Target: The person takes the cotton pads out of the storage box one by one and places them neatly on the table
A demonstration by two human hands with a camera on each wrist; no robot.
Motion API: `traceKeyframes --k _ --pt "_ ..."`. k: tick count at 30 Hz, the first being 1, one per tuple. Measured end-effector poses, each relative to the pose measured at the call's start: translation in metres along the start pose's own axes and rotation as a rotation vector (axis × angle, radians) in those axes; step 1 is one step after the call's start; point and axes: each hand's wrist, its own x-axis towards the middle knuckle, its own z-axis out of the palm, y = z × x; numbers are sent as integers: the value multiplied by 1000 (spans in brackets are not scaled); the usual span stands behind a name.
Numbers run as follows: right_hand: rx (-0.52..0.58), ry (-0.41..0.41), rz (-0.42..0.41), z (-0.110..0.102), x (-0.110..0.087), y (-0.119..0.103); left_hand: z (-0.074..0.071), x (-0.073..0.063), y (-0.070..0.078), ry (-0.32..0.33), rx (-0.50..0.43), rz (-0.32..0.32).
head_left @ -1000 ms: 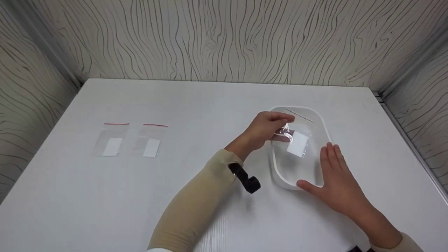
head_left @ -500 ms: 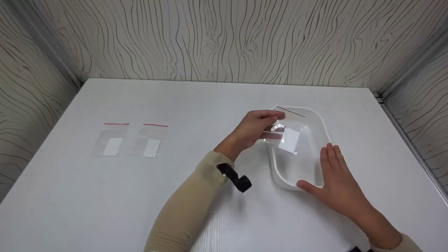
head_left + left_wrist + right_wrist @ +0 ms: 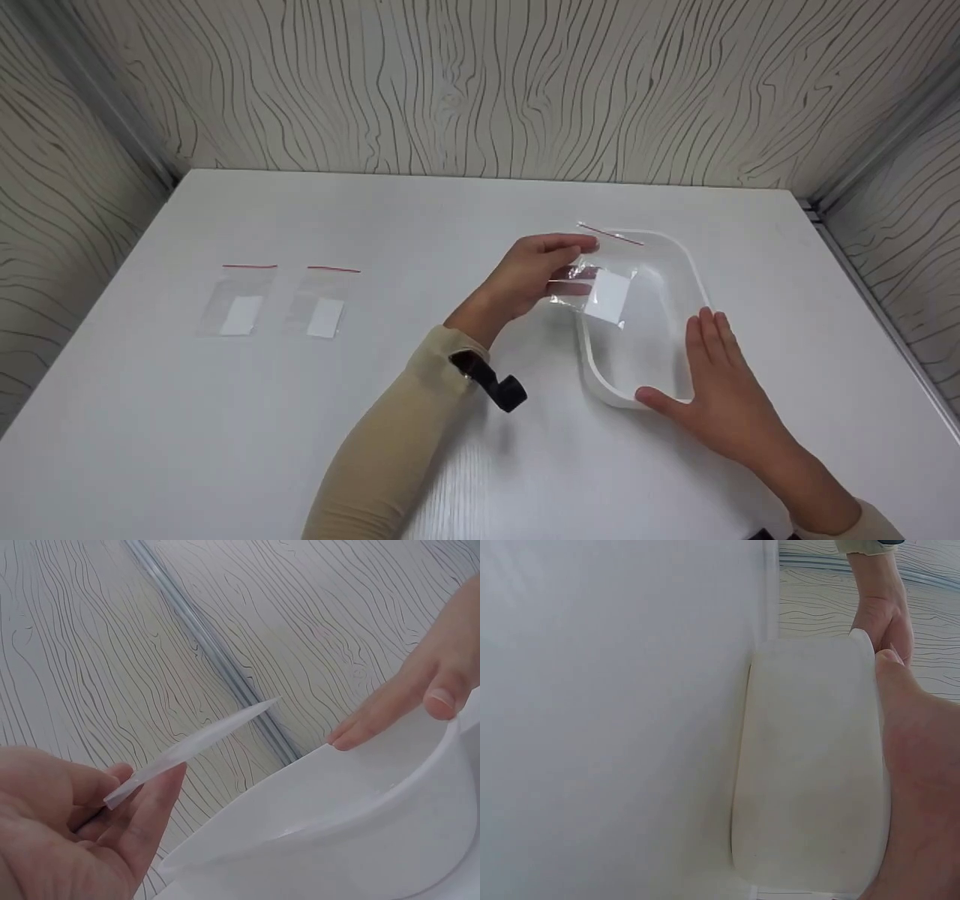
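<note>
My left hand [image 3: 529, 274] pinches a clear zip bag [image 3: 609, 296] with a red seal line and a white rectangle inside. The bag is tilted above the left part of a white plastic tub [image 3: 598, 375]. Seen nearly edge-on in the left wrist view, the bag [image 3: 199, 742] lies between thumb and fingers. My right hand [image 3: 731, 397] rests on the tub's right and near rim, fingers straight and thumb spread. From the right wrist, the tub's outer wall [image 3: 810, 765] fills the middle, with that hand [image 3: 930, 787] along its rim.
Two similar zip bags, a left one [image 3: 240, 304] and a right one [image 3: 322, 304], lie flat side by side on the left of the white table [image 3: 187, 450]. Wood-grain patterned panels [image 3: 450, 90] stand behind and at both sides.
My left hand has drawn leftward with the zip bag, from over the tub's inside toward its left rim. My right hand and the tub have stayed in place.
</note>
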Motion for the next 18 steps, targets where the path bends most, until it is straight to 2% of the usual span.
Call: traceKeyframes --k 12,18 --pt "1 -14 17 0 0 -1 -14 -5 -1 18 33 -1" --pt "7 -13 14 0 0 0 -18 -9 -1 7 19 1"
